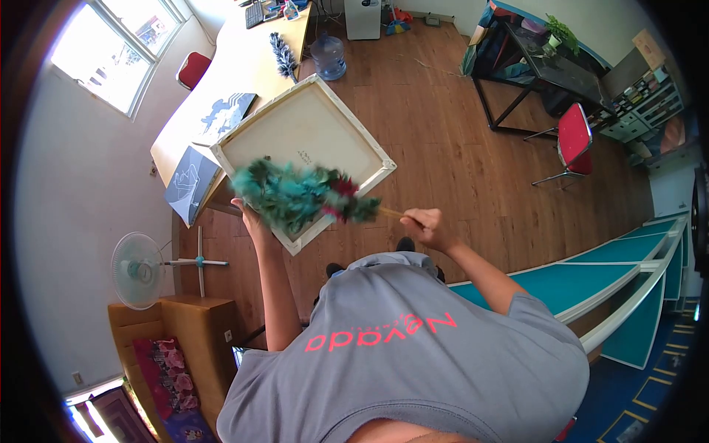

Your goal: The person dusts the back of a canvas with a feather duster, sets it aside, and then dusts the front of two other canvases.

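My right hand (428,227) is closed around the thin wooden handle of a feather duster (284,190). Its green feathers, with a dark red patch near the handle, are blurred and lie over the back of a stretched canvas (295,125). The canvas is tilted, its pale wooden frame facing me. At its near left edge, my left hand (252,220) grips the frame, with the fingers partly hidden by the duster and canvas.
On the long table (255,66) lie two pictures (193,181) and a grey duster (283,55). A water jug (329,57) stands beside it. A fan (138,269) is at left, a red chair (574,140) at right, and green panels (591,269) at lower right.
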`<state>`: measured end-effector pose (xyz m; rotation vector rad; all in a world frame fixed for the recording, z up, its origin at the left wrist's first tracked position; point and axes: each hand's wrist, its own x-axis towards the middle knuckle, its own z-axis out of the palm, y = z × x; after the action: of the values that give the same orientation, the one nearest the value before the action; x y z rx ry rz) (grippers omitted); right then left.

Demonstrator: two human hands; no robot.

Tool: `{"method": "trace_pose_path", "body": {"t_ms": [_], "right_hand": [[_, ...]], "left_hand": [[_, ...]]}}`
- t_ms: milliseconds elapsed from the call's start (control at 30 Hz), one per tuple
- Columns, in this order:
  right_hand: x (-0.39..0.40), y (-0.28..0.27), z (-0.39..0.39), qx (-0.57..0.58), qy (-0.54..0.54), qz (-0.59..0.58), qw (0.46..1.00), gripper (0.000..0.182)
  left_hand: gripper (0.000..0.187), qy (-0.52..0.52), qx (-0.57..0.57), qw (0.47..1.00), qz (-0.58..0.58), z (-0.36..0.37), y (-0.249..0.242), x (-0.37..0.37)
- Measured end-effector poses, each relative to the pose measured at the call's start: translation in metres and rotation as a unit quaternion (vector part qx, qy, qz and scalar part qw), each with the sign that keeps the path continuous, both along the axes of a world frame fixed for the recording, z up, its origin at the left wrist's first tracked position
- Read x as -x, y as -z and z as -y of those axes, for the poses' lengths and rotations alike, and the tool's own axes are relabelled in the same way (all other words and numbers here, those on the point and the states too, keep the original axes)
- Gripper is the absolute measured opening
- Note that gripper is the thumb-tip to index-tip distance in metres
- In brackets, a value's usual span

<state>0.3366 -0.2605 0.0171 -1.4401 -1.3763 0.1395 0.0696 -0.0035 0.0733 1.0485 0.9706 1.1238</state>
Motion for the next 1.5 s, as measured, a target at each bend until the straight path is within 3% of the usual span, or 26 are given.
{"method": "trace_pose_path", "body": {"t_ms": [67,133,267,367,433,500,667,733,933,1067,1267,1367,1500], "right_hand": [[-0.012,-0.007,-0.006,-0.021,0.008,0.016,1.0,0.018],[-0.026,-0.012,-0.011,0.105,0.107,-0.071,0.986,0.017],[-0.017,-0.018,-0.009,0.104,0.09,-0.036,0.99,0.018],[-0.008,-0.017,-0.006,0.03,-0.004,-0.013,0.999,0.021],[-0.011,-0.009,-0.001,0.082,0.096,-0.08,0.989,0.021],[-0.009,-0.004,0.006,0.073,0.097,-0.069,0.99,0.021],[0.007,-0.019,0.001,0.088,0.037,-0.04,0.995,0.024],[0.015,-0.02,-0.007,0.067,0.094,-0.101,0.988,0.025],[0.02,-0.047,-0.008,0.083,0.003,-0.063,0.995,0.024],[0.032,-0.045,-0.015,0.063,0.04,-0.076,0.994,0.023],[0.039,-0.058,-0.012,0.096,-0.034,-0.07,0.992,0.022],[0.044,-0.052,-0.009,0.093,0.015,-0.093,0.991,0.021],[0.046,-0.048,-0.006,0.142,-0.064,-0.062,0.986,0.022]], "left_hand": [[0.101,-0.002,0.027,0.999,-0.017,-0.005,0.005,0.002],[0.101,-0.039,0.026,0.998,-0.03,0.0,0.0,0.001],[0.102,-0.024,0.024,0.999,-0.027,0.006,-0.007,0.004],[0.095,-0.042,0.02,0.999,-0.008,0.009,-0.008,0.011],[0.094,-0.034,0.013,0.999,0.02,0.011,-0.005,0.011],[0.092,0.007,0.001,1.0,0.03,0.012,-0.009,0.005],[0.09,-0.025,0.014,1.0,0.004,0.019,-0.012,0.017],[0.089,-0.025,0.012,1.0,-0.006,0.024,-0.016,0.018],[0.087,0.03,0.026,0.999,0.026,0.024,-0.003,0.008],[0.086,0.022,0.042,0.998,0.034,0.031,-0.004,0.012],[0.089,0.017,0.024,0.999,0.033,0.042,-0.01,0.02],[0.088,0.009,0.044,0.998,0.043,0.04,0.004,0.027],[0.09,-0.057,0.072,0.993,0.076,0.037,0.008,0.042]]}}
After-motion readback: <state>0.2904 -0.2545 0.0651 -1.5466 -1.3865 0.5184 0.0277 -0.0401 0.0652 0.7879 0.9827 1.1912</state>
